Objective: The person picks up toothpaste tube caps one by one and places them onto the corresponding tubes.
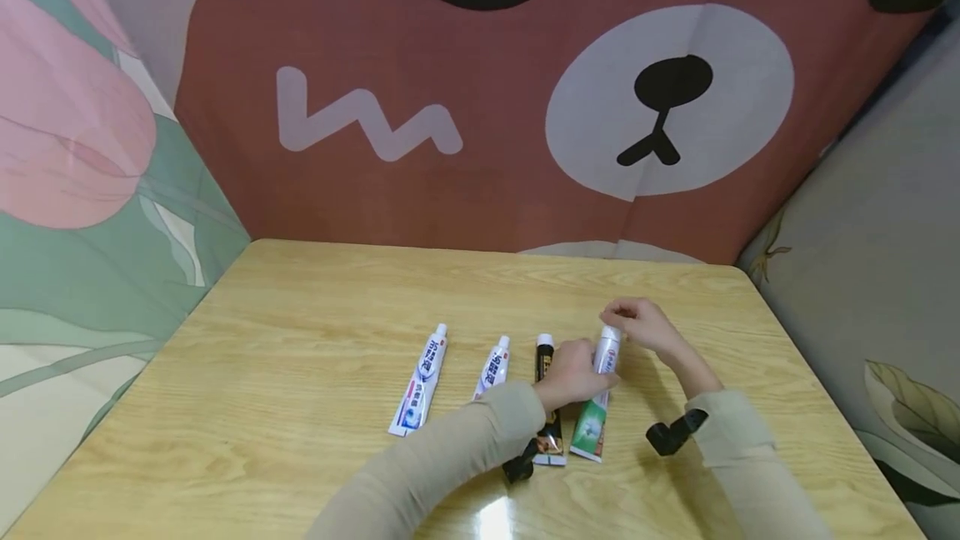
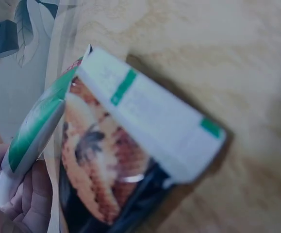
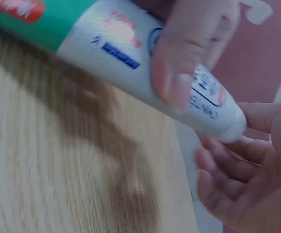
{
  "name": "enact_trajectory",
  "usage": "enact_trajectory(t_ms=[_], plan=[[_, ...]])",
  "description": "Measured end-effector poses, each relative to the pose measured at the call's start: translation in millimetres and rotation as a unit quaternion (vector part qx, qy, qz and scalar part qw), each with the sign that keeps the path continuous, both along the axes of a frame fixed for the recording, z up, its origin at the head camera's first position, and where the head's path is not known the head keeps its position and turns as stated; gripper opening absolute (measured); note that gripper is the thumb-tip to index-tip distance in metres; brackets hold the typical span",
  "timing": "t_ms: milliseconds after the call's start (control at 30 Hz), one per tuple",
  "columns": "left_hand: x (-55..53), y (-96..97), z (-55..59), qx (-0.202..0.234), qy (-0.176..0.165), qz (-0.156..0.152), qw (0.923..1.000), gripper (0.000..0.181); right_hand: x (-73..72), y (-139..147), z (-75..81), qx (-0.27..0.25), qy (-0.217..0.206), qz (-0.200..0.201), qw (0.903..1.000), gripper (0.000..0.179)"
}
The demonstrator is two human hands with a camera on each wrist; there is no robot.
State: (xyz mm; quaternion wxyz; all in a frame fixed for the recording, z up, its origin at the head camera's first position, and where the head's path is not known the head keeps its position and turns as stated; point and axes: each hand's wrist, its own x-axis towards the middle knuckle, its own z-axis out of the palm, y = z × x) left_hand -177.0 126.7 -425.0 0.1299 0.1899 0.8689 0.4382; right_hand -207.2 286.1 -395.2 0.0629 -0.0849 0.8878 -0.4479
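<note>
My left hand grips a green-and-white toothpaste tube round its upper part, with the thumb laid across the printed side. The tube slants with its cap upward. At that white cap, my right hand has its thumb and a finger pinched close, while its other fingers curl loosely below. A black toothpaste tube lies under the left wrist, partly covered; its white crimped end and picture fill the left wrist view. Left of it, a white-and-blue toothpaste tube is partly hidden by the left sleeve.
Another white-and-blue toothpaste tube lies farther left on the wooden table, cap pointing away. A cloth with a bear print hangs behind the far edge. Black camera mounts stick out from both wrists.
</note>
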Motion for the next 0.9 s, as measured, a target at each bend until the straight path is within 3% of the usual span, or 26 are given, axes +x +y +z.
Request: enact_trajectory(t_ms=[67,167,300,433,633,767,900], plan=[[-0.5,0.0,-0.9,0.012,-0.01,0.007,0.9999,0.022,-0.9,4.4,-0.6,-0.038,-0.038,0.023,0.9983,0.041],[-1.7,-1.1,-3.1,0.029,-0.017,0.023,0.9992,0.022,-2.1,10.8,-3.5,-0.107,-0.094,0.064,0.9878,0.047],[-3.8,-1.9,-4.6,0.037,-0.021,0.036,0.9984,0.022,-3.0,15.2,-8.0,-0.16,-0.11,0.097,0.9762,0.048],[-3.6,-0.6,-2.6,0.022,-0.023,0.038,0.9988,0.023,-2.4,13.5,-9.4,-0.155,-0.085,0.087,0.9803,0.047],[-1.3,3.9,-1.2,-0.008,-0.015,0.045,0.9988,0.025,2.3,6.5,-4.9,-0.108,-0.044,0.045,0.9922,0.037],[-1.1,5.4,-4.0,-0.019,-0.001,0.04,0.999,0.024,3.8,3.3,-3.5,-0.083,-0.036,0.021,0.9957,0.033],[-0.8,4.6,-5.3,-0.016,-0.009,0.035,0.9992,0.023,2.6,2.9,-7.6,-0.07,-0.038,0.008,0.9968,0.033]])
